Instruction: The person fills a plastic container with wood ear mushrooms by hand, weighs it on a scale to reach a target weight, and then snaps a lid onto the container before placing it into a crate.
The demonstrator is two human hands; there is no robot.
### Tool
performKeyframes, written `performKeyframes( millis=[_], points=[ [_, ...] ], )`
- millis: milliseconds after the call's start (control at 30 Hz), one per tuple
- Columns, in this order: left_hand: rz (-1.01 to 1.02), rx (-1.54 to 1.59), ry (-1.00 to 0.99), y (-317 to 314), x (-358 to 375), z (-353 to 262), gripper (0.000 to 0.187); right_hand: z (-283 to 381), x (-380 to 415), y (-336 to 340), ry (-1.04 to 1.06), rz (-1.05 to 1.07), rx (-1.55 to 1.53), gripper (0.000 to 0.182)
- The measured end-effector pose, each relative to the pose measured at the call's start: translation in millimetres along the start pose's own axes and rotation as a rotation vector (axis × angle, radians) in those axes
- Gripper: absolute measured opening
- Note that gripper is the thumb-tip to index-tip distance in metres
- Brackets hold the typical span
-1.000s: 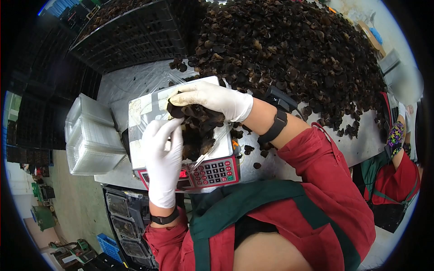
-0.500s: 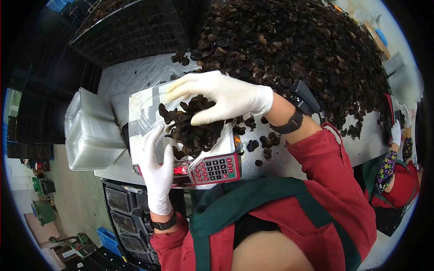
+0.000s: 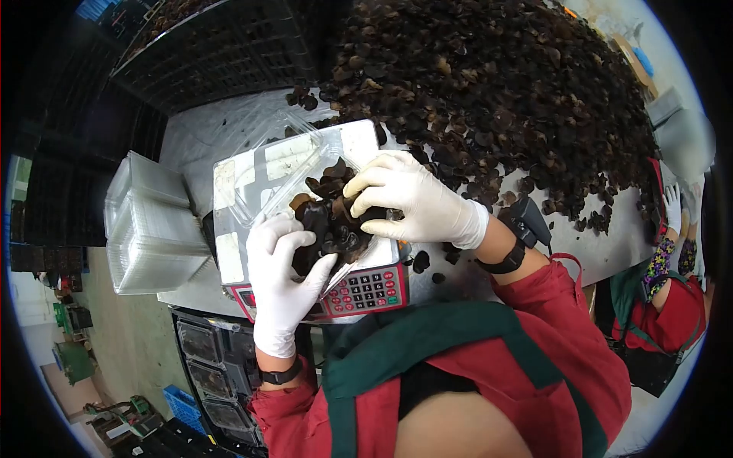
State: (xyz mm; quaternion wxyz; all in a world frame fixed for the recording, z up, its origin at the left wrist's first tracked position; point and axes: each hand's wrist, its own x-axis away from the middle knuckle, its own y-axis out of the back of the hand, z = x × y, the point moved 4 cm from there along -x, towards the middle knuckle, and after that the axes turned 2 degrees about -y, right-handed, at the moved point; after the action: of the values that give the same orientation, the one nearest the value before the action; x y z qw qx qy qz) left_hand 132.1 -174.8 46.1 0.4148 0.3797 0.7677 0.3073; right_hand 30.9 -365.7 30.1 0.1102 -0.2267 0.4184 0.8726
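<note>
A heap of wood ear mushrooms point(image 3: 334, 225), dark brown and glossy, lies in a clear plastic clamshell box point(image 3: 294, 183) on a digital scale point(image 3: 243, 177). In a white glove, my left hand point(image 3: 284, 271) curls its fingers and thumb round the heap's near left side. My right hand point(image 3: 420, 200), also gloved, bends its fingers onto the heap from the right. Both hands touch the mushrooms, and their fingertips are partly hidden among them. The scale's red keypad point(image 3: 363, 293) shows below the box; my left hand covers part of its display area.
A large pile of loose wood ear mushrooms point(image 3: 489, 91) covers the table's far right. Stacked clear boxes point(image 3: 156, 229) stand at the left, with black crates point(image 3: 221, 57) behind. A black device point(image 3: 528, 221) is by my right wrist. Another person's gloved hand point(image 3: 672, 208) is far right.
My right hand has come down and right, from over the heap to its right side. My left fingers have curled in against the mushrooms, which are gathered closer together.
</note>
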Motion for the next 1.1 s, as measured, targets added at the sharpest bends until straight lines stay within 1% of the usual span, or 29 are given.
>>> performKeyframes(
  millis=[33, 67, 133, 167, 300, 400, 467, 500, 533, 600, 633, 667, 733, 767, 800, 867, 900, 933, 967, 1000, 1033, 1067, 1100],
  points=[
    [-0.078, 0.07, 0.055, 2.7, 5.2, 3.2, 0.037, 0.6, -1.4, 1.0, -0.004, 0.005, -0.009, 0.013],
    [-0.078, 0.07, 0.059, 2.0, 9.5, 4.4, 0.037, 0.6, -2.5, 0.9, -0.008, 0.013, -0.018, 0.015],
    [-0.189, 0.121, 0.072, 4.2, 17.3, 8.3, 0.033, -2.2, -4.5, -2.3, -0.019, 0.012, -0.002, 0.013],
    [-0.209, 0.13, 0.089, 4.1, 20.8, 10.2, 0.03, -3.7, -6.1, -3.7, -0.031, 0.008, 0.013, 0.012],
    [-0.221, 0.161, 0.105, 3.6, 20.2, 10.1, 0.03, 8.4, -24.7, 1.7, -0.016, -0.019, 0.018, 0.013],
    [-0.208, 0.156, 0.065, 0.1, 14.7, 7.6, 0.029, 11.2, -51.1, -5.0, -0.034, -0.06, 0.08, 0.017],
    [-0.194, 0.177, 0.042, -3.8, 13.7, 9.0, 0.03, 10.6, -70.9, -23.8, -0.012, 0.009, 0.278, 0.023],
    [-0.193, 0.179, 0.04, -4.3, 13.9, 9.5, 0.03, 8.5, -77.7, -35.6, -0.055, 0.135, 0.433, 0.03],
    [-0.188, 0.17, 0.045, -4.7, 14.6, 9.8, 0.03, 11.2, -82.8, -42.4, -0.058, 0.133, 0.436, 0.03],
    [-0.181, 0.164, 0.046, -4.5, 15.5, 9.6, 0.03, 14.9, -88.1, -59.0, -0.094, 0.231, 0.67, 0.03],
    [-0.187, 0.173, 0.054, -3.3, 15.7, 9.0, 0.03, 13.8, -88.2, -66.2, -0.059, 0.185, 0.719, 0.028],
    [-0.187, 0.186, 0.059, -3.1, 16.1, 8.3, 0.03, 12.0, -89.1, -72.2, -0.073, 0.186, 0.722, 0.028],
    [-0.179, 0.21, 0.039, -5.5, 16.7, 6.6, 0.03, 7.8, -89.1, -77.5, -0.055, 0.23, 0.636, 0.023],
    [-0.194, 0.205, 0.048, -5.7, 19.2, 7.0, 0.03, 12.0, -87.3, -62.9, -0.036, 0.186, 0.321, 0.017],
    [-0.211, 0.198, 0.058, -5.1, 21.2, 7.9, 0.03, 9.0, -84.4, -54.2, -0.048, 0.177, 0.331, 0.017],
    [-0.196, 0.174, 0.031, -4.9, 22.6, 8.9, 0.03, 6.2, -78.8, -28.4, 0.0, -0.076, -0.409, 0.01],
    [-0.213, 0.238, 0.087, -5.7, 24.0, 12.7, 0.03, 3.2, -70.5, -9.6, -0.08, -0.181, -0.513, 0.005],
    [-0.229, 0.302, 0.144, -6.2, 24.6, 15.3, 0.031, -2.2, -58.7, 4.5, -0.306, -0.185, -0.694, 0.007],
    [-0.214, 0.193, 0.116, -0.3, 17.8, 7.2, 0.031, -3.5, -42.7, 23.6, -0.517, -0.15, -0.863, 0.012],
    [-0.207, 0.086, 0.111, 1.6, 14.0, 5.0, 0.032, -8.8, -27.0, 40.9, -0.357, -0.25, -0.745, 0.015],
    [-0.236, 0.046, 0.114, 1.0, 10.7, 7.0, 0.031, -9.4, -6.8, 57.4, -0.414, -0.275, -0.786, 0.014],
    [-0.265, 0.005, 0.117, 0.1, 7.7, 9.1, 0.03, -5.3, 13.1, 72.8, -0.386, -0.343, -0.899, 0.011],
    [-0.255, 0.012, 0.139, -0.7, 4.2, 9.4, 0.031, -1.0, 39.6, 94.8, -0.585, -0.322, -0.788, 0.011]
  ],
)
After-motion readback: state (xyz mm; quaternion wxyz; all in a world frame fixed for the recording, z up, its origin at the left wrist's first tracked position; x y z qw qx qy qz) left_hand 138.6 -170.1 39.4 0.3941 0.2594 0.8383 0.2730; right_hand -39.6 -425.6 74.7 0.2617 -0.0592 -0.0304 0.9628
